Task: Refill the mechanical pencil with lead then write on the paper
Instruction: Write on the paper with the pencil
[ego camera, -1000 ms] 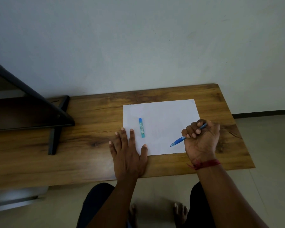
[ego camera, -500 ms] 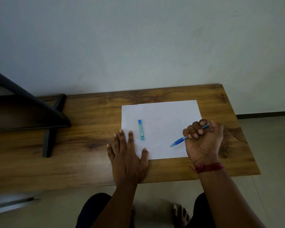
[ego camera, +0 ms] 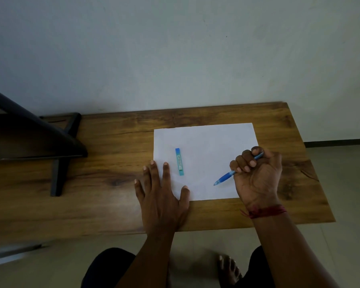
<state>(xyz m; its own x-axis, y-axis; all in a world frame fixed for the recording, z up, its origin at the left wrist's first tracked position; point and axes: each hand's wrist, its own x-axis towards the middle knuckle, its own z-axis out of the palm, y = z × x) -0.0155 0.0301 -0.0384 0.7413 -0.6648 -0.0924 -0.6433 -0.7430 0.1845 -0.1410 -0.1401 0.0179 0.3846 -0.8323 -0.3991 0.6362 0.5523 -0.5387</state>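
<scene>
While left hand [ego camera: 164, 197] lies flat, right hand [ego camera: 258, 176] clasps the pencil [ego camera: 224, 178], tip slanting lower-left.

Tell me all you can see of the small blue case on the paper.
The lead case is a slim rectangular box, plastic by its look, blue at the far end, teal nearer, with a label too small to read. It lies flat on the left part of the paper. The left hand rests near it without touching.

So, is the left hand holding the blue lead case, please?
No, the left hand lies flat on a corner of the paper, and the blue lead case lies apart from it.
</scene>
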